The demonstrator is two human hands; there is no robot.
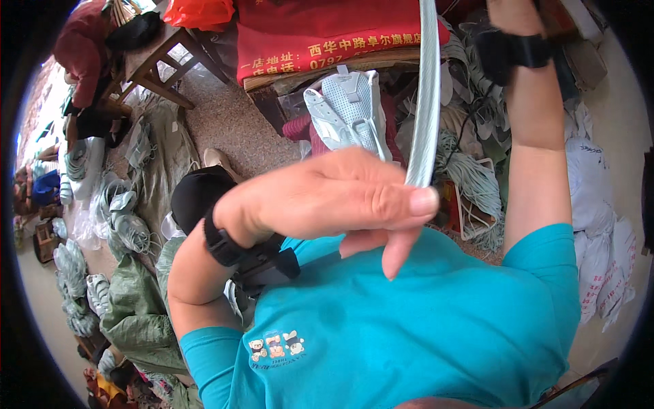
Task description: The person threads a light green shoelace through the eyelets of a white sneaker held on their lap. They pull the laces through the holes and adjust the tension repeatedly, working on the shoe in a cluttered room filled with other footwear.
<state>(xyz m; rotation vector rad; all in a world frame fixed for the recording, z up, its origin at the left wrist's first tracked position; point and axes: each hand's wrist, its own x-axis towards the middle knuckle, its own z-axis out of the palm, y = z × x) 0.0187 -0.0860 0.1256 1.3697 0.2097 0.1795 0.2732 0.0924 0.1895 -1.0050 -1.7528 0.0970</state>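
Note:
My left hand (327, 198) is closed in front of my chest, its thumb pressed against a flat, pale grey shoelace (426, 88). From the thumb the lace runs tautly up past the frame's top edge. Beyond that hand lies a light grey mesh shoe upper (351, 102), partly covered by my hand at its near end. My right arm stretches far forward on the right. Its hand (512, 15) is blurred and cut by the top edge, so its fingers and anything in them are hidden. Both wrists carry black straps.
A wooden table edge (327, 73) draped with red cloth (286, 34) stands ahead. Bundles of pale laces (470, 177) hang and lie at right, near white sacks (593, 184). Leftward are a wooden stool (153, 75), green sacking (136, 313), more shoe parts (129, 225) and another person (82, 48).

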